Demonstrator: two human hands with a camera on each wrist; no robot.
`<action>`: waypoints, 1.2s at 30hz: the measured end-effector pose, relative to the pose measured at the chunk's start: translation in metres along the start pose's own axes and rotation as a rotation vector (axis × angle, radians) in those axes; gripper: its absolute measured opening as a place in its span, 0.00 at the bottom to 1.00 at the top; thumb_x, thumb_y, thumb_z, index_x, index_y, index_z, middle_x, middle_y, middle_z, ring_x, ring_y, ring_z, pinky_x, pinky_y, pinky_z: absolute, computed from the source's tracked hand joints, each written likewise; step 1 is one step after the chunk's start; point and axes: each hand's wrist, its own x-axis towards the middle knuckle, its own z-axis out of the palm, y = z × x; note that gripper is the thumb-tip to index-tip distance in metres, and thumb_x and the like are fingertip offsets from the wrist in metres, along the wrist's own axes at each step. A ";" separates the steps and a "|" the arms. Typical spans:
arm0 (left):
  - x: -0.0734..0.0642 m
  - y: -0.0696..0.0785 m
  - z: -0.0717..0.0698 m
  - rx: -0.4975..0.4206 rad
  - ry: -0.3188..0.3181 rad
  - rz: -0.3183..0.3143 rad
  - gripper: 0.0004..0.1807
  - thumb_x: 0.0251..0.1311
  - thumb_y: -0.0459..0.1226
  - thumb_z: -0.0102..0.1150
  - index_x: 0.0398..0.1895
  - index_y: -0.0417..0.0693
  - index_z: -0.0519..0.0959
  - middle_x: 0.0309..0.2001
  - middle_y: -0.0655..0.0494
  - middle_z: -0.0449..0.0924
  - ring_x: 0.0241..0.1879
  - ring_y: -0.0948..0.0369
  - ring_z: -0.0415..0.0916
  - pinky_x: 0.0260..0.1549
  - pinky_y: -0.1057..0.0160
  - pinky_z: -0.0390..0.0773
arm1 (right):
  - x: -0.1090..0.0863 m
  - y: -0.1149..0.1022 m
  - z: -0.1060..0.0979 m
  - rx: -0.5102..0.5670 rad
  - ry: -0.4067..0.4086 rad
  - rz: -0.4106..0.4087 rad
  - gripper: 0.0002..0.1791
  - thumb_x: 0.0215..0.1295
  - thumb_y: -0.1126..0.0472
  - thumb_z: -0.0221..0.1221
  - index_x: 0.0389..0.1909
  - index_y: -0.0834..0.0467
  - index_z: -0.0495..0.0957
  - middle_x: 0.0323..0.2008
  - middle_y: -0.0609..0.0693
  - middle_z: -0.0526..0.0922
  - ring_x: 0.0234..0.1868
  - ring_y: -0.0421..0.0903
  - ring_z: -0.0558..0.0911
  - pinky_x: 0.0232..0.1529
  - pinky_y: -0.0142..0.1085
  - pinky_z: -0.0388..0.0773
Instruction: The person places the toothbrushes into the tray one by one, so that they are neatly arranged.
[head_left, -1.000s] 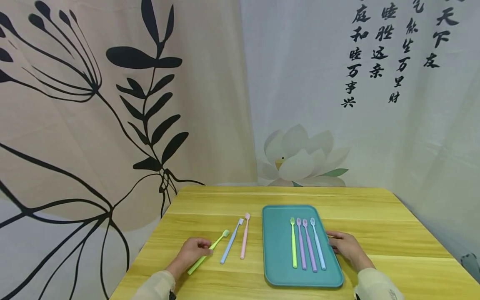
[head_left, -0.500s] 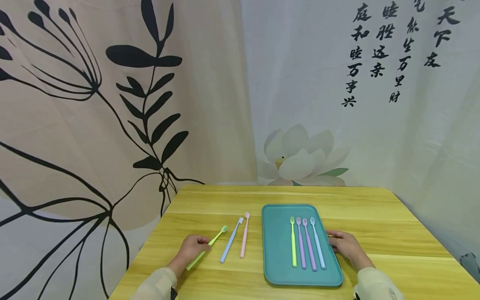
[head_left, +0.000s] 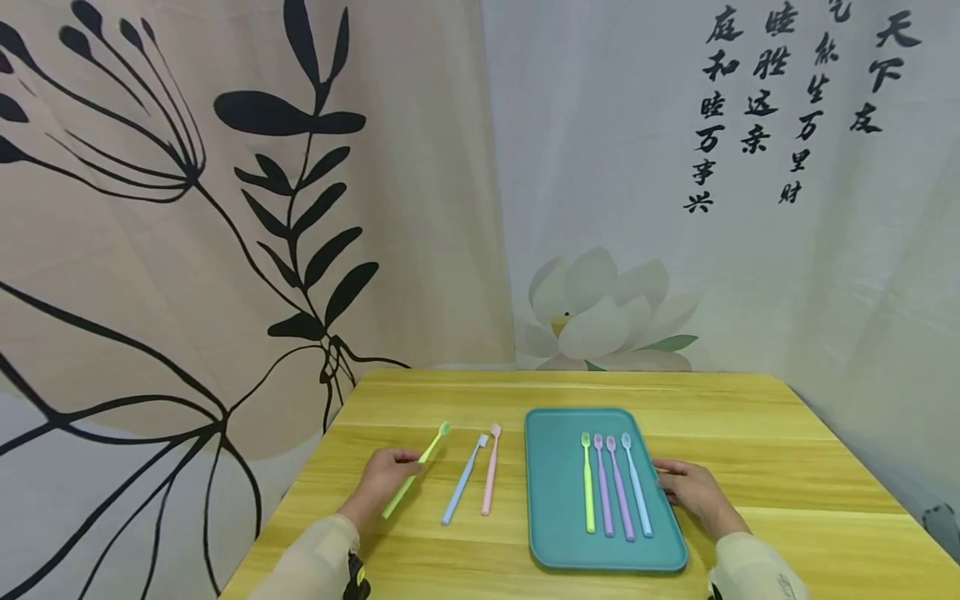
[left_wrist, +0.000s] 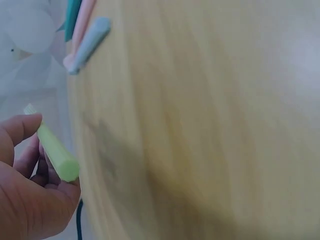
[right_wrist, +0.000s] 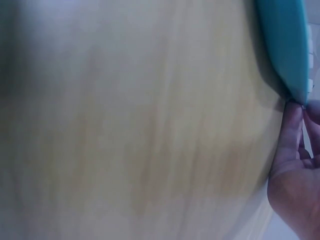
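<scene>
My left hand [head_left: 387,477] pinches a yellow-green toothbrush [head_left: 401,497] by its handle, over the left part of the table. In the left wrist view the handle [left_wrist: 59,157] lies between thumb and fingers, lifted off the wood. To its right lie a blue toothbrush [head_left: 462,483] and a pink toothbrush [head_left: 490,477]. My right hand [head_left: 697,496] holds the right rim of a teal tray [head_left: 551,517]; in the right wrist view thumb and finger meet at the rim [right_wrist: 295,75]. On the tray lie a yellow-green toothbrush [head_left: 588,492], two purple toothbrushes [head_left: 622,498] and a light blue toothbrush [head_left: 639,492], side by side.
The wooden table [head_left: 465,567] runs back to a printed curtain [head_left: 420,208] with plant drawings and dark lettering. Bare wood shows on the tray's left side, between it and the pink toothbrush.
My left hand has risen and moved a little away from the person, carrying the yellow-green toothbrush, which now points more steeply forward. The right hand and the tray stay where they were.
</scene>
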 end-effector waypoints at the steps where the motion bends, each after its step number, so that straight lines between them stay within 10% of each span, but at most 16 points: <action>1: 0.002 0.003 0.001 -0.005 0.002 -0.004 0.11 0.59 0.32 0.66 0.43 0.36 0.85 0.40 0.50 0.84 0.41 0.55 0.78 0.41 0.55 0.78 | 0.000 0.000 0.000 0.000 0.002 0.004 0.24 0.70 0.67 0.53 0.65 0.73 0.69 0.53 0.68 0.80 0.41 0.47 0.83 0.42 0.40 0.82; 36: 0.018 0.075 0.083 -0.341 -0.045 -0.030 0.15 0.63 0.34 0.64 0.50 0.33 0.82 0.44 0.48 0.82 0.43 0.50 0.78 0.35 0.62 0.78 | 0.001 0.001 -0.001 -0.005 -0.005 -0.021 0.25 0.70 0.67 0.53 0.65 0.73 0.69 0.56 0.70 0.77 0.44 0.47 0.83 0.41 0.40 0.82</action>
